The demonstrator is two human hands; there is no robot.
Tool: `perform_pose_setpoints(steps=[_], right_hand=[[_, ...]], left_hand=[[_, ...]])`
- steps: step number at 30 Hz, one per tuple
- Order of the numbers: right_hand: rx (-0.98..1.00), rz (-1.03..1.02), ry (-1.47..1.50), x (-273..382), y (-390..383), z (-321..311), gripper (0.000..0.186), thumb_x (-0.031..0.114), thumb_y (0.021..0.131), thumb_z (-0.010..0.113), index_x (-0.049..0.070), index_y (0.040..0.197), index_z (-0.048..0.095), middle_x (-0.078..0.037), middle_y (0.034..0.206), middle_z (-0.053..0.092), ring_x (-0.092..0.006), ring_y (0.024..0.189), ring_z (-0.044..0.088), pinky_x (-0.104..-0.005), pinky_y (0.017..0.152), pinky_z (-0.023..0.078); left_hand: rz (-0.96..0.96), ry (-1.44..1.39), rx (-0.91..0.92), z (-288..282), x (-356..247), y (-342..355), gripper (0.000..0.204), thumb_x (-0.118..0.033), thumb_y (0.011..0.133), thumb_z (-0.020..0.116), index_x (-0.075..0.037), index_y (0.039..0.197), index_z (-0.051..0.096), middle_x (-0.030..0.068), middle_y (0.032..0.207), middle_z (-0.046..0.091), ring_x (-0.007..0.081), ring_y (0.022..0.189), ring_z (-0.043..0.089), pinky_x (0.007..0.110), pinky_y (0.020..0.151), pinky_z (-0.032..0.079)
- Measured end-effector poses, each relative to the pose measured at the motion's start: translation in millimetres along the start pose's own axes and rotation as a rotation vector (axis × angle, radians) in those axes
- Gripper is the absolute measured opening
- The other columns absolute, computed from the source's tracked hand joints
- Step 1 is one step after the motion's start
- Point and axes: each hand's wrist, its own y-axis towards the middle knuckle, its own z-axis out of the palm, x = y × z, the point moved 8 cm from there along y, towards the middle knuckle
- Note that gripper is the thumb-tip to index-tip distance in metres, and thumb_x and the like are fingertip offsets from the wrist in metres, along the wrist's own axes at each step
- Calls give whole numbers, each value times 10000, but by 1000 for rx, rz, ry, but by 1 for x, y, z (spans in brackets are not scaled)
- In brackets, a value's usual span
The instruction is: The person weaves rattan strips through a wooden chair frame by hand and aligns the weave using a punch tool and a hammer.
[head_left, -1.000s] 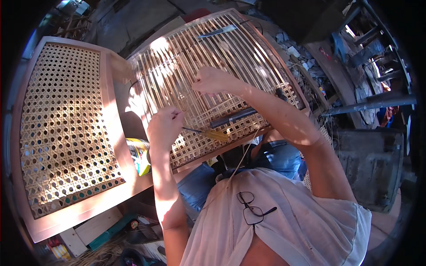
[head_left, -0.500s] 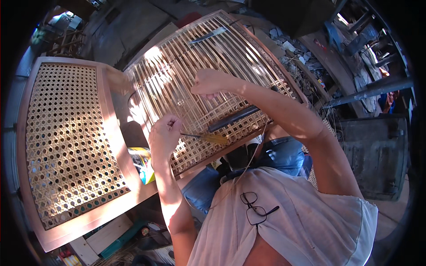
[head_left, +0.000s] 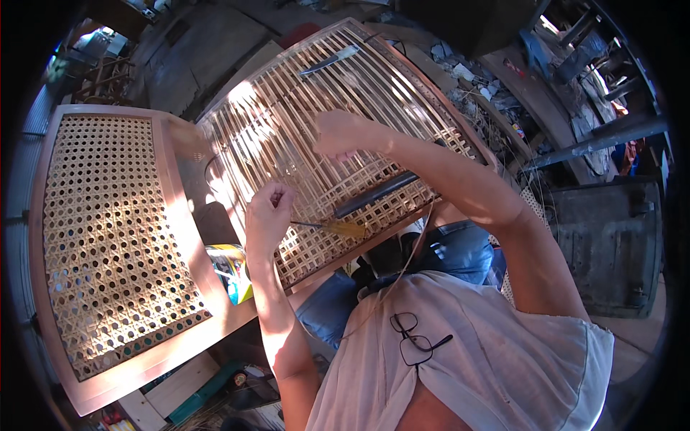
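Observation:
A wooden frame strung with cane strands lies in front of me. Its near part is woven into an open lattice. Over the left side of the strands is my left hand, its fingers closed in a pinch. My right hand is curled into a fist above the middle of the strands. Whatever either hand grips is hidden or too thin to make out. Just right of my left hand, a thin-shafted tool with a yellow handle rests on the weave. A dark bar-like tool lies beyond it.
A knife lies on the far strands. At left stands a finished cane panel in a wooden frame. A colourful container sits between the frames. Eyeglasses hang from my shirt. Rubble lies beyond the frame at right.
My left hand has shifted slightly, its fingers pinched as before. My right fist stays nearly in place. The whole view has shifted a little.

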Motion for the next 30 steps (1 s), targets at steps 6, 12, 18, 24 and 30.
perform_pose_setpoints(steps=[6,12,18,24,30], right_hand=[[7,-18,206,-9,0,-1,312,182,827,562,-73,680,663,-169,607,676,-220,528,670,-342,523,568],[-50,-62,-169,-4,-3,-13,295,146,822,560,-63,638,658,-159,631,695,-221,512,669,-348,531,576],[-37,5,82,-15,0,-13,298,157,813,576,-68,637,659,-173,634,692,-217,513,667,-345,539,574],[-11,20,273,-23,-1,-12,309,196,794,588,-66,649,664,-174,612,673,-208,519,648,-333,515,548],[-73,-63,-344,-7,-3,-26,219,66,746,552,-31,603,686,-162,591,683,-237,518,684,-354,562,577]], left_hand=[[83,-26,18,7,-5,8,118,-70,918,688,31,978,700,48,778,679,90,717,603,264,648,480],[32,4,-16,9,-2,11,141,-121,900,707,-5,980,717,111,786,707,175,721,681,317,677,520],[-45,-107,104,14,22,16,134,-119,907,706,10,936,727,83,764,710,126,707,659,295,658,509],[47,-109,67,17,0,19,171,-136,905,701,31,942,702,98,731,684,124,666,629,299,633,493],[-14,32,38,9,-4,12,196,-151,896,716,27,977,727,122,783,719,143,715,677,304,668,520]])
